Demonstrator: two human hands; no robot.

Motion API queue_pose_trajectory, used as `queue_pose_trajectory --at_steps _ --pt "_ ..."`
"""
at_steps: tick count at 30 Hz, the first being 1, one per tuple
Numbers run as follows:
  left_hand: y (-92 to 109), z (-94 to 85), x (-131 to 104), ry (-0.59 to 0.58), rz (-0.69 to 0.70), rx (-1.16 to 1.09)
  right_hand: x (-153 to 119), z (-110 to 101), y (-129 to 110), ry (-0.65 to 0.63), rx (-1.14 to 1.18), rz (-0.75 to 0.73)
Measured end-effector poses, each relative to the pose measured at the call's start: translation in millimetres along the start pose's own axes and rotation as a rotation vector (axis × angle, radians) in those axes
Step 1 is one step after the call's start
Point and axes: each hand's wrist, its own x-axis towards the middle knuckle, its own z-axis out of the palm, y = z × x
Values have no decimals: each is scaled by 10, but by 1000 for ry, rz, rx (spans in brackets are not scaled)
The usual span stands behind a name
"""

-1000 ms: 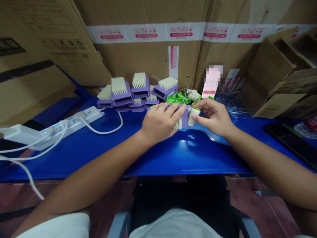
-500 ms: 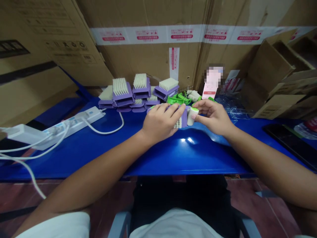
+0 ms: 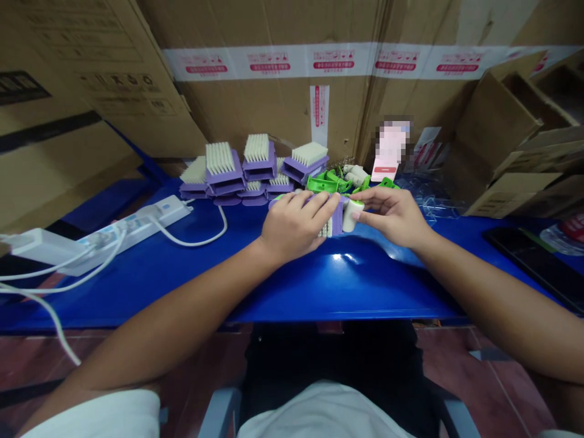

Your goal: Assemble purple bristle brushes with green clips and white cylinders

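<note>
My left hand (image 3: 296,225) is wrapped over a purple brush (image 3: 337,218) whose white bristles point down toward me; most of the brush is hidden under the palm. My right hand (image 3: 387,213) pinches a white cylinder (image 3: 353,216) with a green end between thumb and fingers. The cylinder is right up against the brush's right end. Behind my hands lie green plastic parts (image 3: 325,182) and small white pieces (image 3: 356,174). Several purple brushes with white bristles (image 3: 224,173) are stacked at the back, left of the green parts.
A white power strip (image 3: 128,234) with cables lies on the blue table (image 3: 292,292) at left. Cardboard boxes (image 3: 274,109) stand behind. A lit phone (image 3: 390,152) leans at the back; clear plastic (image 3: 433,198) and a dark phone (image 3: 531,261) lie to the right.
My right fingers have shifted very slightly on the cylinder, and more of a green part behind them shows. The whole view has moved a little; both holds look the same.
</note>
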Motion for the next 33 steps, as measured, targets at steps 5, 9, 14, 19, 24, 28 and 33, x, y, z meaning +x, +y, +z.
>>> queue_pose_trajectory --at_steps 5,9,14,19,24,28,33 --pt "11 -2 -11 0 7 -13 -20 0 7 -4 40 36" --pt "15 -13 0 22 17 -2 -20 -14 -9 -13 44 29" --pt "-4 -47 20 9 -43 -39 13 -40 -25 3 60 27" --pt "-6 -46 21 11 -23 -38 15 -32 -35 5 67 31" --pt "2 -25 16 8 -25 -34 27 -36 6 -9 92 59" --pt "7 -37 12 6 -26 -47 21 -40 7 -11 122 60" --pt "-5 -36 10 64 -22 -90 11 -35 -43 -9 85 31"
